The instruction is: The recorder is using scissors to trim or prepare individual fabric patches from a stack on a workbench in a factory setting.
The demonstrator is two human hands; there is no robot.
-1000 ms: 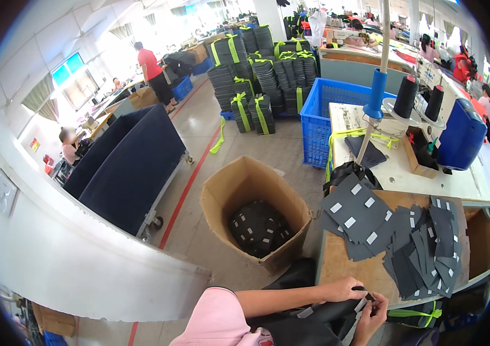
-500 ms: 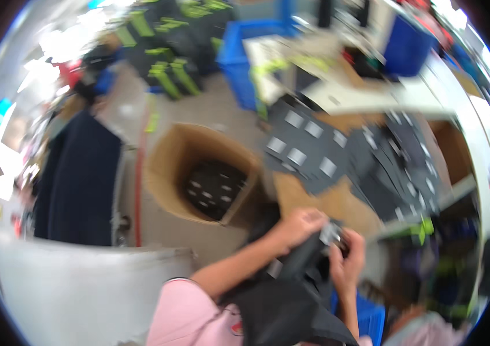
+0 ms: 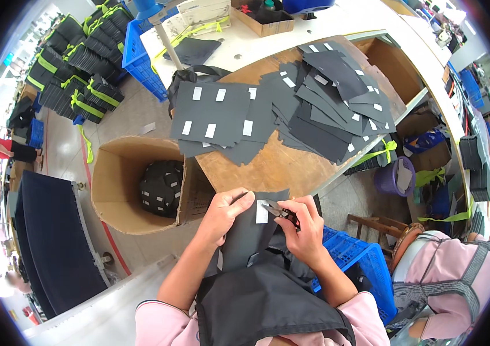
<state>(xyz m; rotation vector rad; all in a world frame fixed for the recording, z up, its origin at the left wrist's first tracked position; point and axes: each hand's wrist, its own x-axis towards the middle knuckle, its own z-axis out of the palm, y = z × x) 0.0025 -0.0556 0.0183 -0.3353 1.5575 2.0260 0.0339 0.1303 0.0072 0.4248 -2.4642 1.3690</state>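
My left hand (image 3: 225,214) pinches the upper left edge of a dark grey fabric piece (image 3: 240,241), thumb on top. The piece hangs toward my lap, over a black apron (image 3: 256,297). In my right hand (image 3: 304,228) is a pair of thread snips (image 3: 279,212), partly covered by the fingers. Their blades point left and lie at the right edge of a white label (image 3: 262,212) near the top of the piece. Whether they touch the label or a thread, I cannot tell.
Ahead, a wooden tabletop (image 3: 291,164) carries spread grey pieces (image 3: 213,115) with white labels. At left stands an open cardboard box (image 3: 109,190) with labelled dark pieces inside. A blue crate (image 3: 366,254) is by my right elbow; a co-worker in pink (image 3: 444,265) sits beyond it.
The view has swung, so the table and box now appear farther left, and it is sharp rather than blurred. Both hands still hold the labelled piece area; the snips now show clearly.
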